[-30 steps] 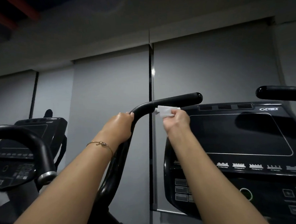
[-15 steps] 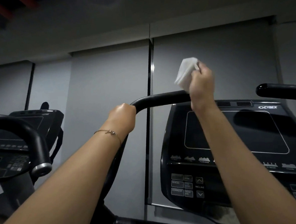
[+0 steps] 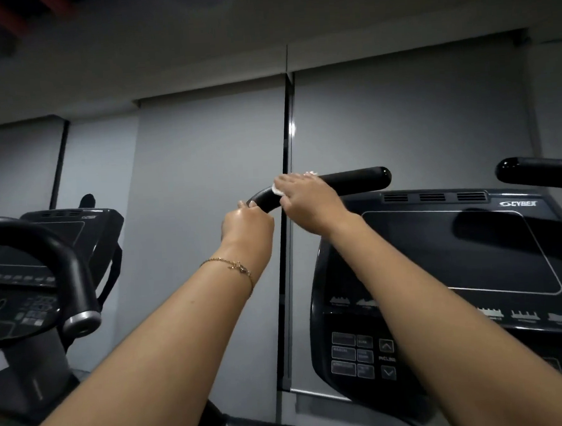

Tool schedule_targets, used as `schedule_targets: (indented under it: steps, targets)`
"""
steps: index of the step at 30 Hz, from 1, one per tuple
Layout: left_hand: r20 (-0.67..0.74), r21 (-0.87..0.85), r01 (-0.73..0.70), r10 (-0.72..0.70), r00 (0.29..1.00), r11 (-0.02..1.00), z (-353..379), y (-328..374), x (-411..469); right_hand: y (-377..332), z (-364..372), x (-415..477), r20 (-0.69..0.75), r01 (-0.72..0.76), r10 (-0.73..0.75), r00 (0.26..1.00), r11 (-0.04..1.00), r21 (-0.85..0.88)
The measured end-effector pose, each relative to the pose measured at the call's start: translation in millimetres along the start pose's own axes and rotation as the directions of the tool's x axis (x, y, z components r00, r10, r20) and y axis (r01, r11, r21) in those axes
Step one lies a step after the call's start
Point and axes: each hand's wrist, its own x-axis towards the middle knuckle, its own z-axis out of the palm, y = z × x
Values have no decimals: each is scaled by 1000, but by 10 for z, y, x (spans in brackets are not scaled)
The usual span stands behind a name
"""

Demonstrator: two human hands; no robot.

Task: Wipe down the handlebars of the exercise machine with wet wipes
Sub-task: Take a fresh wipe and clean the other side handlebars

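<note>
wet wipe under right hand on handlebar

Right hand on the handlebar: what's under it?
A white wet wipe, held against the black handlebar by the right hand. Only its edges show, beside the thumb and past the fingertips; the palm covers the rest, so its fold cannot be seen.

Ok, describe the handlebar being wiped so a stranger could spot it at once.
Find the black Cybex console on the right. The handlebar curves up beside its left edge and ends level above its top left corner. Unlike the bar at the right edge, it has a white wet wipe under the right hand at its bend.
</note>
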Motion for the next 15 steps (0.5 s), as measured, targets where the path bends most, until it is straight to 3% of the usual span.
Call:
schedule_targets:
  steps: [6, 11, 15]
  targets:
    - [-75, 76, -14, 20, 997, 997, 29, -24, 84, 319, -152, -33, 21, -149, 149, 989, 989, 20]
    - [-222, -81, 43, -60, 973, 996, 52, -60, 155, 255, -138, -156, 44, -52, 55, 997, 996, -68]
    - [-248, -102, -40, 13, 969, 994, 189, -46, 224, 525, -192, -246, -76, -172, 166, 983, 982, -83]
